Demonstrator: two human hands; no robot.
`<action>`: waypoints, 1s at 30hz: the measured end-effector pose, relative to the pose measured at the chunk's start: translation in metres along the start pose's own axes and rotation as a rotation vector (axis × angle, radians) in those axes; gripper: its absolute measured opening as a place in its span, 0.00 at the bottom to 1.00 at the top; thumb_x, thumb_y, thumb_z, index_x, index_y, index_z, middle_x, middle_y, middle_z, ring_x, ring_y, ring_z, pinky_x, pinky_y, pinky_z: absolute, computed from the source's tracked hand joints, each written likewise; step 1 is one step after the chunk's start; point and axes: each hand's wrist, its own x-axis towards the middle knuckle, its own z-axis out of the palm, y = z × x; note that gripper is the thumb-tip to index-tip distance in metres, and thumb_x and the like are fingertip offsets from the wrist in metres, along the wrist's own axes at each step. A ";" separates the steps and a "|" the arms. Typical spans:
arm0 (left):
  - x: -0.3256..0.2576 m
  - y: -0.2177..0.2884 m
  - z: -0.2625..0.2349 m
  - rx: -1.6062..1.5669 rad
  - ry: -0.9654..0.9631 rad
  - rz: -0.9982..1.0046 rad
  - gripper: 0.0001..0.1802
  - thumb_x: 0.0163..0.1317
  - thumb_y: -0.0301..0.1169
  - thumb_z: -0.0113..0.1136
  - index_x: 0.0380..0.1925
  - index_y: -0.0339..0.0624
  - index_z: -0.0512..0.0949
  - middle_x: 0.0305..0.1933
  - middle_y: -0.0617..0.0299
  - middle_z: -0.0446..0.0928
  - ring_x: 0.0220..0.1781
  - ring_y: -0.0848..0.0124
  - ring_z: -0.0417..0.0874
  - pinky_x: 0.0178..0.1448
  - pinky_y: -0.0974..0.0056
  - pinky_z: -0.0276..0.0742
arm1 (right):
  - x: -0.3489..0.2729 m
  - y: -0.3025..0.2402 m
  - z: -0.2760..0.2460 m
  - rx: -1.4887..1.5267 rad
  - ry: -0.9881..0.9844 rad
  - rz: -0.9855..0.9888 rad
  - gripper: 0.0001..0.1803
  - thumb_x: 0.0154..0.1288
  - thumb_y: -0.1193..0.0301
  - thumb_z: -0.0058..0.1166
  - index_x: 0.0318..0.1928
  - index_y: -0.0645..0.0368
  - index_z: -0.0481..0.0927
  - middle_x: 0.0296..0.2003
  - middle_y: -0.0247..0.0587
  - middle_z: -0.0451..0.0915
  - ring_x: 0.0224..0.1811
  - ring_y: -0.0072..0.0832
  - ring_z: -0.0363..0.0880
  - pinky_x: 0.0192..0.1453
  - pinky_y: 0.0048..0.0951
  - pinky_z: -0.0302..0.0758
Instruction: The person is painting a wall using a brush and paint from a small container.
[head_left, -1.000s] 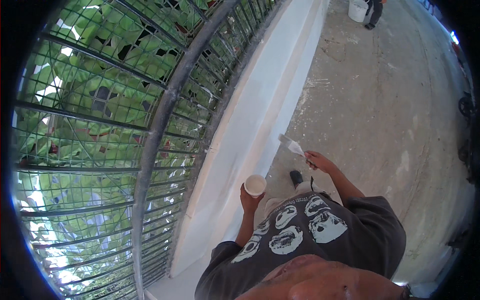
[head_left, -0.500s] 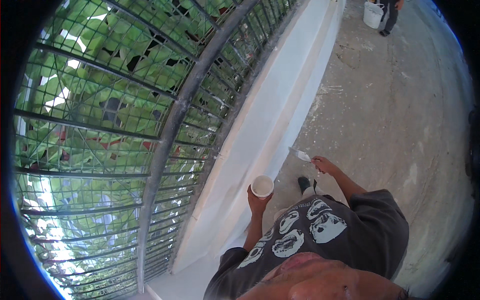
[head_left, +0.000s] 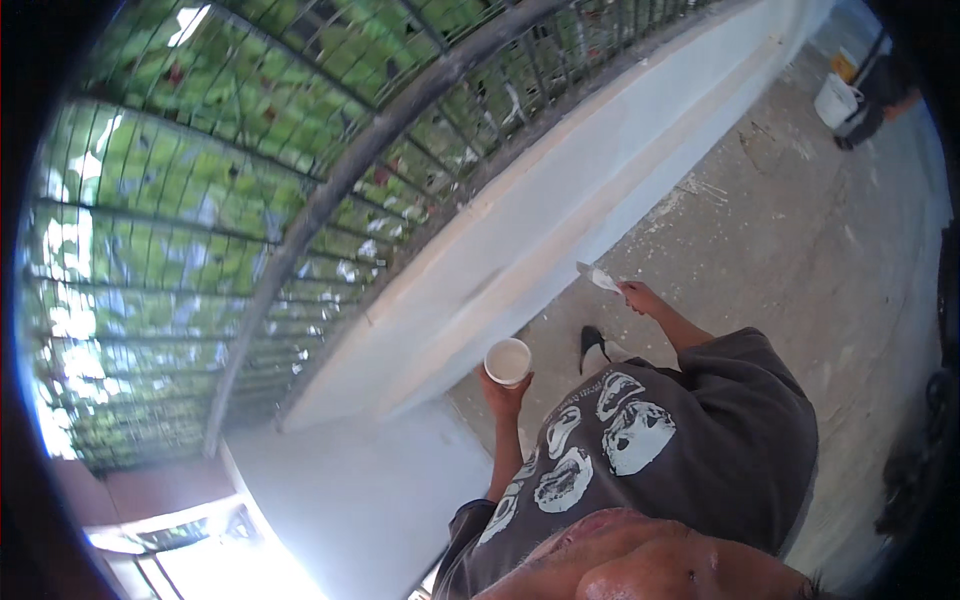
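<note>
The left hand [head_left: 503, 395] is curled round a white cup [head_left: 508, 362], fingers grasping its side; the cup is held upright, mouth up, with something pale inside, and appears over the floor [head_left: 750, 270] just beside the bottom edge of the low wall [head_left: 545, 220], toward that wall's near end. The right hand [head_left: 642, 298] has its fingers closed on the handle of a brush [head_left: 602, 278], whose whitish bristle end points away from the body and meets the wall's bottom edge in the view; whether it touches there, I cannot tell. A dark shoe [head_left: 592, 345] stands on the floor between the hands, and a dark printed shirt [head_left: 690, 440] fills the lower part. Along the wall's top edge runs a dark fence [head_left: 345, 180], with green leaves [head_left: 225, 190] behind it. At the floor's far end, a white bucket [head_left: 836, 102] is just beside another person [head_left: 885, 95] in dark clothes.
</note>
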 end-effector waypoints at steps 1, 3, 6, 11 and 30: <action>-0.017 -0.005 -0.003 0.023 0.058 -0.007 0.60 0.37 0.46 0.89 0.67 0.33 0.65 0.62 0.43 0.74 0.63 0.46 0.78 0.65 0.47 0.76 | -0.005 -0.001 0.003 -0.003 -0.004 0.012 0.25 0.80 0.45 0.44 0.50 0.49 0.85 0.20 0.28 0.69 0.15 0.18 0.64 0.17 0.26 0.63; -0.045 -0.002 0.002 0.076 0.120 -0.072 0.59 0.38 0.45 0.89 0.67 0.33 0.65 0.61 0.43 0.75 0.63 0.47 0.78 0.65 0.47 0.76 | -0.019 0.011 -0.009 -0.030 -0.025 0.024 0.24 0.80 0.45 0.44 0.50 0.48 0.85 0.21 0.27 0.69 0.15 0.17 0.63 0.17 0.25 0.62; -0.090 0.009 0.008 -0.059 0.186 -0.053 0.59 0.37 0.46 0.89 0.66 0.33 0.65 0.61 0.44 0.75 0.63 0.47 0.79 0.64 0.47 0.76 | -0.041 0.030 -0.028 -0.048 -0.053 0.046 0.24 0.79 0.45 0.44 0.52 0.47 0.85 0.21 0.27 0.69 0.15 0.17 0.62 0.17 0.25 0.61; -0.171 0.007 0.023 0.066 0.222 -0.103 0.60 0.37 0.46 0.90 0.67 0.34 0.65 0.62 0.43 0.74 0.63 0.47 0.78 0.65 0.47 0.76 | -0.102 0.066 -0.056 -0.041 -0.057 0.120 0.24 0.79 0.44 0.44 0.52 0.47 0.84 0.23 0.28 0.70 0.16 0.17 0.62 0.18 0.25 0.61; -0.292 0.046 0.071 -0.091 0.337 -0.272 0.62 0.37 0.45 0.90 0.69 0.34 0.63 0.65 0.43 0.73 0.67 0.45 0.75 0.70 0.46 0.72 | -0.184 0.097 -0.170 -0.084 0.149 0.102 0.24 0.81 0.48 0.43 0.56 0.49 0.85 0.24 0.26 0.68 0.20 0.17 0.63 0.21 0.25 0.61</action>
